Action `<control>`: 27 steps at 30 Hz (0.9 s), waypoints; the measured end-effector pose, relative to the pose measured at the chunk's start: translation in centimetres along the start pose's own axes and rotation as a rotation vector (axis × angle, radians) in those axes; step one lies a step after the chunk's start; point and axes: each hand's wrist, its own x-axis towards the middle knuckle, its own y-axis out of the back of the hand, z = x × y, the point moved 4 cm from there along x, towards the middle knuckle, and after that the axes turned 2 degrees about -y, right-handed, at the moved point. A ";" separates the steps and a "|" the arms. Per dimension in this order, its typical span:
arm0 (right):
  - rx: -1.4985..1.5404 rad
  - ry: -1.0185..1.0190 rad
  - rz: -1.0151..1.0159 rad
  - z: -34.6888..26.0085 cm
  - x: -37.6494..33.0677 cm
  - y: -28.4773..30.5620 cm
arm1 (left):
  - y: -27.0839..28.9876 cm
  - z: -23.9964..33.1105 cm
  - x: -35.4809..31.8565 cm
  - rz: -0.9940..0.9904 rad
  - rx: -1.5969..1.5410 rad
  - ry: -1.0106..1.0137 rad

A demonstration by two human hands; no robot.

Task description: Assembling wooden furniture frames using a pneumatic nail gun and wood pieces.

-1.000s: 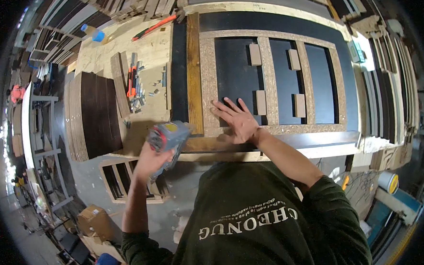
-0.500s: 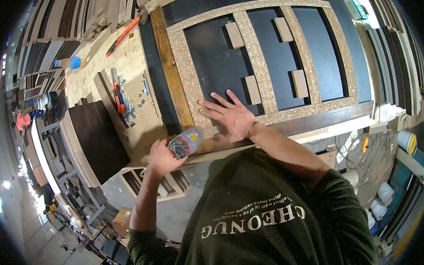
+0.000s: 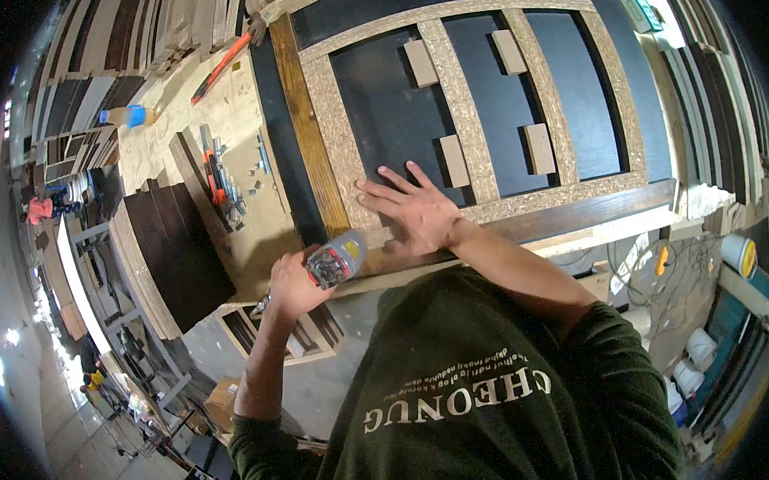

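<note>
My left hand (image 3: 290, 287) is wrapped round a grey and red power tool that looks like a nail gun (image 3: 338, 258). It is held over the near left corner of a chipboard frame (image 3: 334, 112). My right hand (image 3: 422, 216) lies flat with fingers spread on that frame's near left corner, its fingertips reaching over the left rail. Under the frame is a black panel (image 3: 390, 92), edged at the left by a brown wooden strip (image 3: 309, 127) and at the near side by another dark strip (image 3: 575, 217). Small light blocks (image 3: 454, 161) sit against the inner rails. The tool's nose is hidden.
On the bench's left lie a hammer with a red handle (image 3: 219, 70), orange-handled tools (image 3: 214, 179), loose metal pieces (image 3: 247, 191) and a bottle with a blue label (image 3: 130, 115). A stack of dark boards (image 3: 177, 255) stands at the near left. Wood strips (image 3: 138, 27) are piled beyond.
The panel with its frame and blocks has shifted very slightly left, my right hand moving along with it. My left hand and the nail gun stay almost where they were.
</note>
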 end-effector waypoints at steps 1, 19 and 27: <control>-0.001 -0.005 0.003 0.0 0.0 0.0 | 0.2 0.2 -0.6 0.074 -0.017 -0.060; 0.089 -0.025 -0.010 0.2 -0.1 0.2 | 0.4 2.4 0.8 -0.041 -0.032 -0.080; 0.089 -0.017 -0.011 0.4 -0.5 0.5 | 1.2 4.2 0.0 0.101 -0.018 -0.184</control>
